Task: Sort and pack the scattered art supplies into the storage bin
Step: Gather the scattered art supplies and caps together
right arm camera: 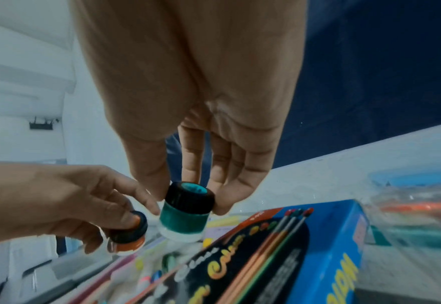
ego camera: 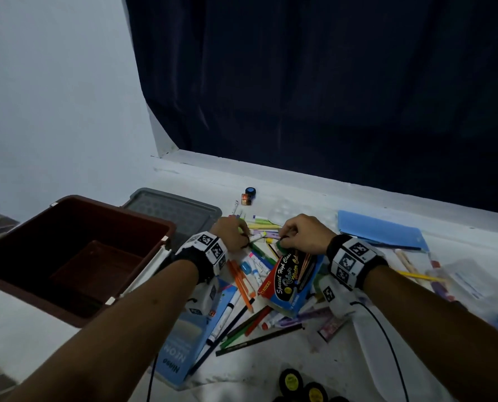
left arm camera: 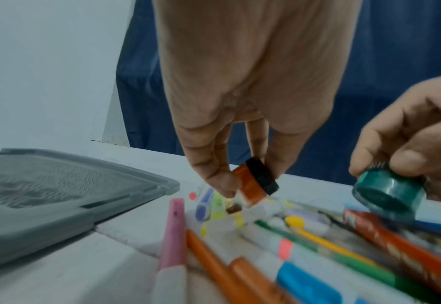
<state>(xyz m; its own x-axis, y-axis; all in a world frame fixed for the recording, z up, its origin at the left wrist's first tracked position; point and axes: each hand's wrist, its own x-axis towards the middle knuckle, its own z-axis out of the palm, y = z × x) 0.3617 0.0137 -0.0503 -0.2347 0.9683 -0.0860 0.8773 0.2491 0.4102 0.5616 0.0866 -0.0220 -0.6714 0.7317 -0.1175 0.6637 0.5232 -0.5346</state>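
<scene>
Over the pile of markers and pencils (ego camera: 247, 274), my left hand (ego camera: 243, 235) pinches a small orange paint pot (left arm camera: 253, 185) with a black cap between thumb and fingers, tilted on its side. Beside it, my right hand (ego camera: 282, 240) pinches a green paint pot (right arm camera: 185, 211) with a black cap, held upright just above a coloured-pencil box (ego camera: 291, 277). The two pots are close together but apart. The brown storage bin (ego camera: 117, 208) stands open at the left, with a grey lid (ego camera: 178, 213) lying flat behind it.
Two more small pots (ego camera: 250, 192) sit farther back near the wall. A blue folder (ego camera: 381, 230) and a clear plastic bag (ego camera: 468, 280) lie to the right. A blue "Neon" box (ego camera: 184, 343) and black-and-yellow pots (ego camera: 291, 381) lie near me.
</scene>
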